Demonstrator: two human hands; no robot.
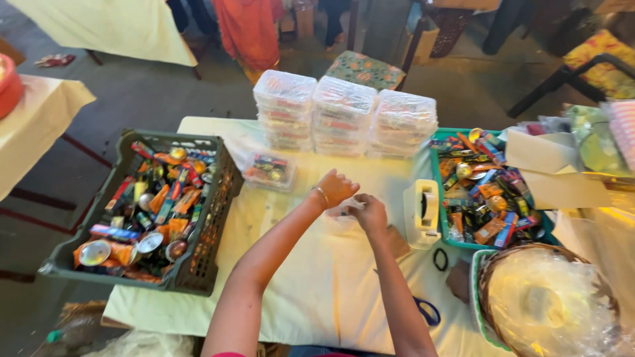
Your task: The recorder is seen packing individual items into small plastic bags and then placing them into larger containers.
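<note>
While lying at mid-table, a clear plastic bag (pixel 342 215) is being pinched by both hands | left hand (pixel 336 187) fisting its top | right hand (pixel 370 213) gripping beside | white tape dispenser (pixel 422 213) sitting just right | green crate (pixel 142 211) standing well left.

bench (pixel 317 291): matt pale cloth, slightly creased | crate (pixel 205 218): dull dark-green plastic lattice | stacked boxes (pixel 344 116): clear glossy plastic | tape dispenser (pixel 422 213): smooth white plastic | basket (pixel 493 271): rough woven wicker, lined with shiny crinkled film | left wrist bangle (pixel 321 194): glinting metal
</note>
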